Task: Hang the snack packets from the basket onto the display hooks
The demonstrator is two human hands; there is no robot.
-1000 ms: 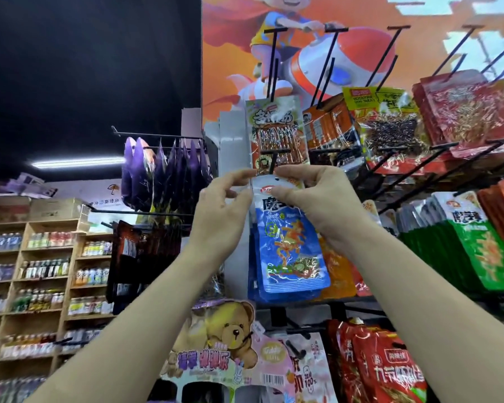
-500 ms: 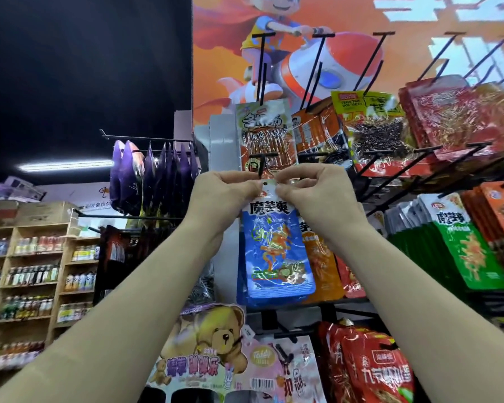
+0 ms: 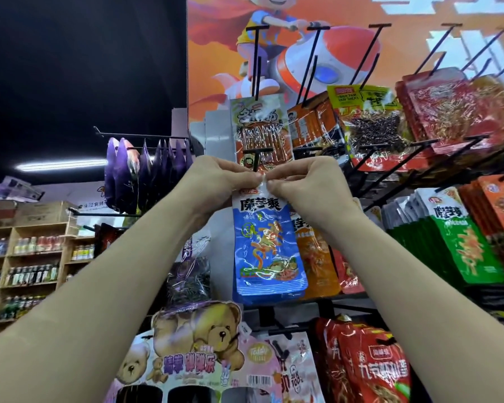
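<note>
A blue snack packet hangs in front of me, with more blue packets stacked behind it. My left hand and my right hand both pinch its white top edge, fingertips almost meeting at the middle. Just above my fingers is the T-shaped tip of a black display hook. Whether the packet's hole is on the hook is hidden by my fingers. No basket is in view.
Orange packets hang right of the blue ones, green packets further right. Striped and red packets fill the row above, under several bare black hooks. Purple bags hang at left, a teddy-bear display below, wooden drink shelves far left.
My hands have closed together on the packet's top edge, and the left hand went from spread fingers to a pinch. The packet's top has come up right under the hook tip.
</note>
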